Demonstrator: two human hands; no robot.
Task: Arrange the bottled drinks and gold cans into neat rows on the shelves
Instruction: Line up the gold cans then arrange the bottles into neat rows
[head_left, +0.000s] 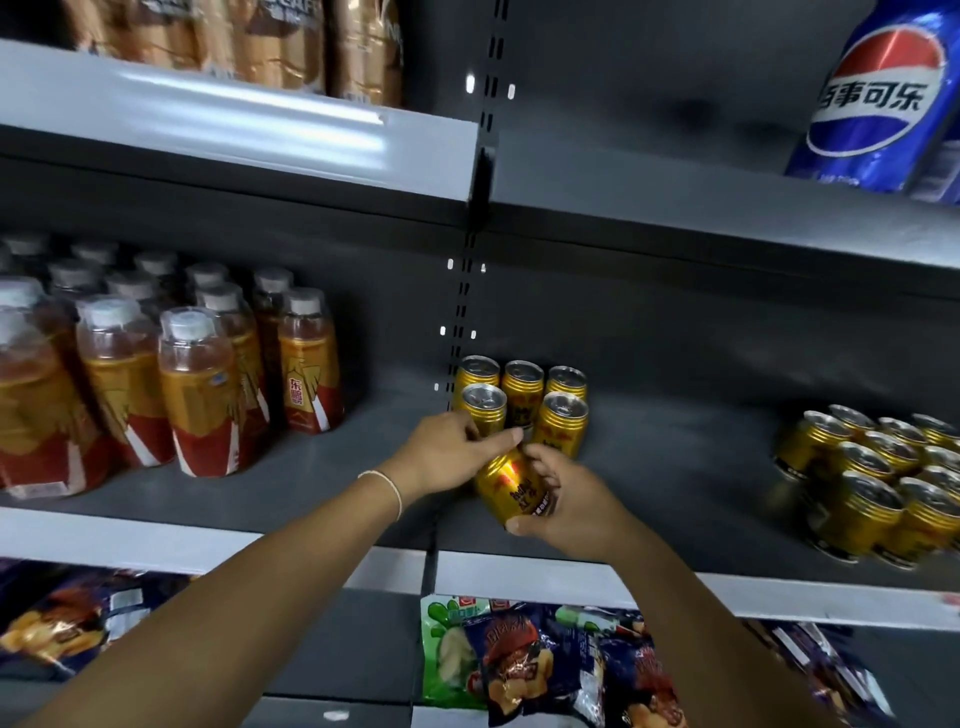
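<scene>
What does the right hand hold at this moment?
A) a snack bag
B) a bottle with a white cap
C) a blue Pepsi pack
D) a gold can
D: the right hand curls its fingers and thumb round a tilted gold can, just in front of the five standing cans on the shelf.

Tilted gold can (511, 488) gripped in right hand (566, 499), left hand (447, 452) touching its top, five cans (524, 395) behind, bottled drinks (197, 384) at left.
</scene>
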